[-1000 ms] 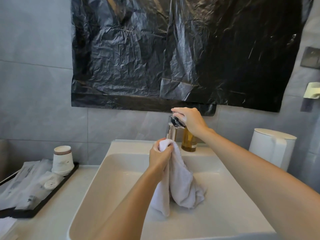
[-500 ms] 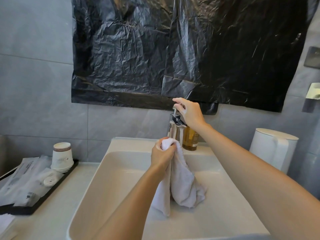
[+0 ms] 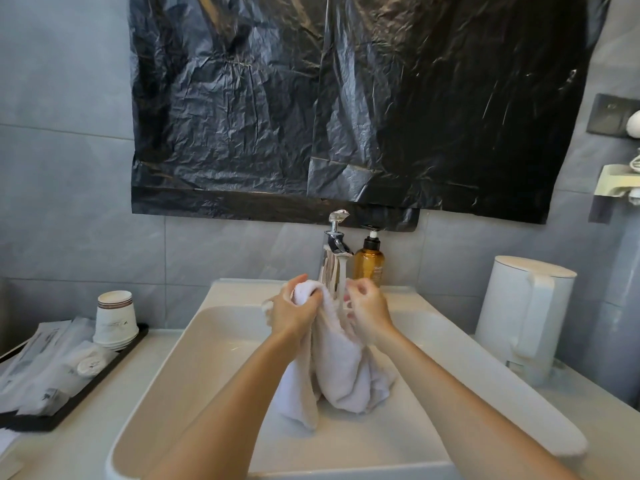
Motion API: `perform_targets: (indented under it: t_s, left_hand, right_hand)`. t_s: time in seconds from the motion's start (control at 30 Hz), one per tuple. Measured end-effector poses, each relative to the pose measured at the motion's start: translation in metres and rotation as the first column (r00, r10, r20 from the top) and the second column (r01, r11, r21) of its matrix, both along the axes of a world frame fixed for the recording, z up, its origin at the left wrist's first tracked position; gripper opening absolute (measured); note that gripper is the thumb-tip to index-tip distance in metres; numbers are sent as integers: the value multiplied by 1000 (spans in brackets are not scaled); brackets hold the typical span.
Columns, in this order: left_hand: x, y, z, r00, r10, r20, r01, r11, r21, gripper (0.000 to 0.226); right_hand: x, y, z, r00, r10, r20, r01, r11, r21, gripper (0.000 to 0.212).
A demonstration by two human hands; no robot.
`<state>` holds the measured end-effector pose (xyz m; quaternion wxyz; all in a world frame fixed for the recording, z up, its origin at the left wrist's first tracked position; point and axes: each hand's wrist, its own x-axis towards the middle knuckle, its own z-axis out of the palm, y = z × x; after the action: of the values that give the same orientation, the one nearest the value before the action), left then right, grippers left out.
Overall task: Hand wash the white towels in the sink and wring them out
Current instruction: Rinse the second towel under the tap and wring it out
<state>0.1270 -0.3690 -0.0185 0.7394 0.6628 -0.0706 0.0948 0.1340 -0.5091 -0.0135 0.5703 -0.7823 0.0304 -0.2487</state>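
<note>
the left grip [image 3: 294,313] is clenching the top of the white towel [image 3: 343,375], which is hanging below the faucet [image 3: 334,265] into the sink [image 3: 194,362] (lower folds touching the basin floor); the right grip [image 3: 369,315] is curling against the towel's edge, too blurred to tell if it is grasping.

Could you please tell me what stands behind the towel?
A chrome tap and an amber bottle; their feet are hidden by the towel and the right hand.
</note>
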Motion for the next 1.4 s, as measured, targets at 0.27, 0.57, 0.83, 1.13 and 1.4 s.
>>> perform_targets:
  t_s: [0.27,0.57,0.83,1.13,1.4]
  left_hand:
    - [4,5,0,981,171,88,-170,985,-11,27]
    - [14,5,36,990,-128,-64,134,986,102,34]
    - [14,6,29,962,-271,-14,205,691,693,37]
    - [13,3,6,828,-473,-300,559,660,502,37]
    - [13,-9,18,818,-518,-252,575,711,406,53]
  right_hand:
    - [-17,-10,8,895,327,-305,-384,911,-150,23]
    - [-10,-8,8,930,270,-250,-314,936,-156,26]
    - [-17,-28,37,912,-155,380,180,983,-32,17]
    - [-13,-33,35,905,-146,399,144,989,34,15]
    - [-14,-35,35,877,-203,435,199,978,55,16]
